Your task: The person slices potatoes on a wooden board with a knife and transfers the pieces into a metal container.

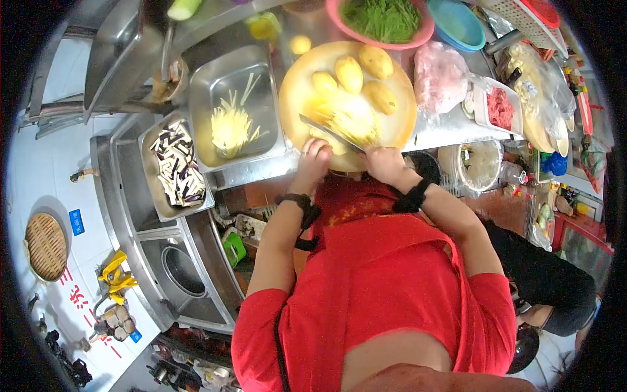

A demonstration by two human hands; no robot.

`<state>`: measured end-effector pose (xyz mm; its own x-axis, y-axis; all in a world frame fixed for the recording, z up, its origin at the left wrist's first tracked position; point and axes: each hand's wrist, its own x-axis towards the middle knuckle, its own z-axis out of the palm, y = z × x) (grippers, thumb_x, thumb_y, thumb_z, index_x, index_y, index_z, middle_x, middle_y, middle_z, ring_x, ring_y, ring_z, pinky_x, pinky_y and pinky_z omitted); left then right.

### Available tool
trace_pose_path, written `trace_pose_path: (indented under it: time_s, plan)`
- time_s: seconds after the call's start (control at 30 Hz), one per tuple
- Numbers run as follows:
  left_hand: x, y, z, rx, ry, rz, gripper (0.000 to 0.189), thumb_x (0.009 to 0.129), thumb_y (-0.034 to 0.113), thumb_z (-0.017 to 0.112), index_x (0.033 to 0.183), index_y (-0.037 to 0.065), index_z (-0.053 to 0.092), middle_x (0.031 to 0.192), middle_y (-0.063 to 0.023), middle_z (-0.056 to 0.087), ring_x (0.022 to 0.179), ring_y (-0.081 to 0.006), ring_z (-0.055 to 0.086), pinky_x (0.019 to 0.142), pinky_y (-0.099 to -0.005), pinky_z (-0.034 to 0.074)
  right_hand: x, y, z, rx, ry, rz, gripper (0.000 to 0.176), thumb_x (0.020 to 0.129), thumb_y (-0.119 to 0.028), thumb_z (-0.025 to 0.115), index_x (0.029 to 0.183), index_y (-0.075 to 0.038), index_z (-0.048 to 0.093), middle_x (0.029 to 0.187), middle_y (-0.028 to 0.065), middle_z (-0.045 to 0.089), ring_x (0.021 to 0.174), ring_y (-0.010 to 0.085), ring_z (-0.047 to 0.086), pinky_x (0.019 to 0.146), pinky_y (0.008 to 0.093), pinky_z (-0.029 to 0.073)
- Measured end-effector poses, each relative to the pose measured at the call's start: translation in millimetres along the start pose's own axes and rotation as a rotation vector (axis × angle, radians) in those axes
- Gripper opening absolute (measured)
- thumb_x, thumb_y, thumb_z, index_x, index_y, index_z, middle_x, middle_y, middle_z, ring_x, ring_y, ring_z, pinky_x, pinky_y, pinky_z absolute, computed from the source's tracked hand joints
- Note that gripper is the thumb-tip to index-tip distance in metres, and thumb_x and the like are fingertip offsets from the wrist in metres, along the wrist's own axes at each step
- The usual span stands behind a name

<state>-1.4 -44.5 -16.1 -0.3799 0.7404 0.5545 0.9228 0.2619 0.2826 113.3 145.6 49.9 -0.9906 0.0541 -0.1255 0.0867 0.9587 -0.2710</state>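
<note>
My right hand [385, 163] is closed round the handle of a kitchen knife [332, 132], whose blade lies across the round cutting board [294, 85]. Just left of the blade, my left hand [315, 155] rests with bent fingers on a piece of potato at the board's near edge, most of it hidden. Potato strips [356, 123] are heaped beyond the blade. Several whole peeled potatoes [349, 74] sit on the far half of the board. More pale strips [231, 127] lie in the steel tray [202, 85] to the left.
A tray of cut eggplant [176, 166] stands over the sink at left. Behind the board are a pink basin [424, 26] of greens and a blue basin [457, 25]. To the right are a bag of pinkish contents [441, 77] and a container of minced meat [501, 108]. Another person's dark-clothed leg [542, 268] is at right.
</note>
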Motion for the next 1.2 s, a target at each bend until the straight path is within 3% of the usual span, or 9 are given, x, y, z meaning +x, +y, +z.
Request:
trace_pose_path:
  time_s: [0.07, 0.2, 0.27, 0.37, 0.93, 1.07, 1.2]
  plan:
    - [-2, -1, 3, -0.081, 0.028, -0.109, 0.027, 0.073, 0.003, 0.061, 0.098, 0.01, 0.053, 0.099, -0.0078, 0.051, 0.095, -0.0306, 0.051, 0.083, -0.0406, 0.044, 9, 5, 0, -0.03, -0.021, 0.022, 0.025, 0.087, -0.03, 0.049, 0.084, -0.005, 0.054, 0.058, 0.0111, 0.062, 0.052, 0.0263, 0.063, 0.048, 0.0382, 0.05]
    - [2, 6, -6, -0.03, 0.089, -0.113, 0.028, 0.07, 0.003, 0.06, 0.096, 0.01, 0.054, 0.1, -0.0079, 0.051, 0.094, -0.0309, 0.052, 0.082, -0.0405, 0.045, 1, 8, -13, -0.029, -0.001, -0.026, 0.025, 0.088, -0.029, 0.049, 0.085, -0.005, 0.055, 0.059, 0.0114, 0.062, 0.053, 0.0262, 0.063, 0.048, 0.0381, 0.05]
    - [-2, 7, -14, -0.065, -0.004, -0.127, 0.035, 0.066, 0.001, 0.06, 0.099, 0.011, 0.055, 0.102, -0.0079, 0.051, 0.094, -0.0306, 0.052, 0.081, -0.0401, 0.045, -4, 6, -8, -0.011, -0.006, -0.025, 0.026, 0.088, -0.029, 0.049, 0.086, -0.005, 0.055, 0.06, 0.012, 0.062, 0.054, 0.0264, 0.064, 0.049, 0.0382, 0.05]
    - [-8, 2, -6, -0.033, 0.007, -0.102, 0.041, 0.064, -0.001, 0.059, 0.103, 0.013, 0.055, 0.102, -0.0075, 0.051, 0.095, -0.0305, 0.051, 0.081, -0.0401, 0.045, 0, 1, -2, 0.022, -0.069, -0.018, 0.026, 0.088, -0.029, 0.048, 0.086, -0.004, 0.055, 0.061, 0.0133, 0.062, 0.055, 0.0269, 0.064, 0.049, 0.0388, 0.05]
    - [-12, -3, 6, -0.045, 0.035, -0.11, 0.04, 0.065, -0.002, 0.057, 0.103, 0.014, 0.056, 0.101, -0.007, 0.051, 0.096, -0.0306, 0.05, 0.082, -0.04, 0.044, -3, 2, -19, -0.003, -0.001, -0.003, 0.026, 0.086, -0.031, 0.051, 0.079, -0.006, 0.055, 0.059, 0.0133, 0.062, 0.052, 0.0274, 0.063, 0.047, 0.0394, 0.05]
    - [-11, 1, 3, -0.021, 0.031, -0.123, 0.039, 0.067, -0.002, 0.057, 0.102, 0.015, 0.055, 0.102, -0.0065, 0.051, 0.099, -0.0308, 0.05, 0.084, -0.0393, 0.044, 0, 3, 8, 0.02, 0.02, -0.027, 0.025, 0.086, -0.029, 0.054, 0.081, -0.004, 0.055, 0.056, 0.0144, 0.06, 0.049, 0.0283, 0.061, 0.045, 0.0383, 0.048]
    - [-11, 0, 3, -0.018, 0.033, -0.12, 0.038, 0.068, -0.001, 0.058, 0.102, 0.014, 0.055, 0.103, -0.0063, 0.051, 0.101, -0.0306, 0.049, 0.085, -0.0388, 0.044, 1, 1, -13, 0.003, 0.014, -0.015, 0.028, 0.086, -0.032, 0.051, 0.077, -0.006, 0.055, 0.059, 0.0127, 0.062, 0.052, 0.0274, 0.063, 0.048, 0.039, 0.05]
